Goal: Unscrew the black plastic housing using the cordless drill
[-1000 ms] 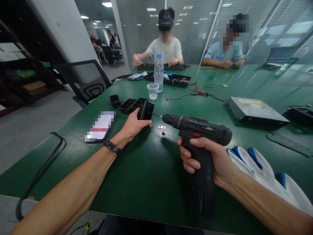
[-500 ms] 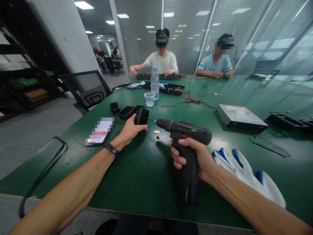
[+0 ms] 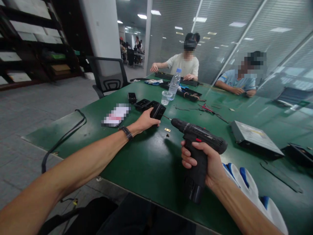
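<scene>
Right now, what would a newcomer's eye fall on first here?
Probably the black power drill in the right hand, its bit aimed at the black part the left hand holds. Then comes the white glove beside the right forearm, and the blue-capped bottle behind the plastic cup.

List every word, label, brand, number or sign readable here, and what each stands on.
No text is legible.
Drill: pale marking on its body, too small and blurred to read.
Phone: screen pixelated, unreadable.
Silver-topped box: faint yellowish patch on top, no letters discernible.
</scene>
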{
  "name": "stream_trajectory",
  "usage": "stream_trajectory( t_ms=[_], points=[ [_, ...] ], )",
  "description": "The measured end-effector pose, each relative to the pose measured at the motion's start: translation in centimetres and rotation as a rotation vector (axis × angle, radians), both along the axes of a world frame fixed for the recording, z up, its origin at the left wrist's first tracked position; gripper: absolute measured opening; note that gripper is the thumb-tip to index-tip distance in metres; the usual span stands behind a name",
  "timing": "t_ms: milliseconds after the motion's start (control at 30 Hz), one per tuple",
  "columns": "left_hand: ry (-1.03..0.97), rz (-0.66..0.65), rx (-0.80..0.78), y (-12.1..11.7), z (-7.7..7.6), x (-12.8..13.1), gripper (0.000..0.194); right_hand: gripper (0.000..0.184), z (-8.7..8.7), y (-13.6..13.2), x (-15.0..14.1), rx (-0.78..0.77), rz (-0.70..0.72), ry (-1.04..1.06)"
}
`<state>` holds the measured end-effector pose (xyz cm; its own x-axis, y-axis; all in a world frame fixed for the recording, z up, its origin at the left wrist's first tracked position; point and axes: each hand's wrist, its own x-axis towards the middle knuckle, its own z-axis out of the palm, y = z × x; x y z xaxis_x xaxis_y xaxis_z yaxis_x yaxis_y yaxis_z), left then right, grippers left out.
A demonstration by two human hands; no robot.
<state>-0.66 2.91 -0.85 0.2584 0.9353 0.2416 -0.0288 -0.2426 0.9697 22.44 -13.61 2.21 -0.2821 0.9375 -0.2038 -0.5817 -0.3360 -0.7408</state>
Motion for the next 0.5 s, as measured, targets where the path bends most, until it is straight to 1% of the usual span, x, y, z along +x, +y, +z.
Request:
stream_trajectory(
  t_ms=[133,500],
  points=[
    [0.037,0.012,0.012,-0.06,0.26,0.05,0.044,0.022,-0.08,0.17,0.07,0.011,0.012,-0.013],
    [0.025,-0.009,-0.007,0.14,0.17,-0.05,0.047,0.023,-0.27,0.26,0.17,0.007,0.011,0.017]
  ],
)
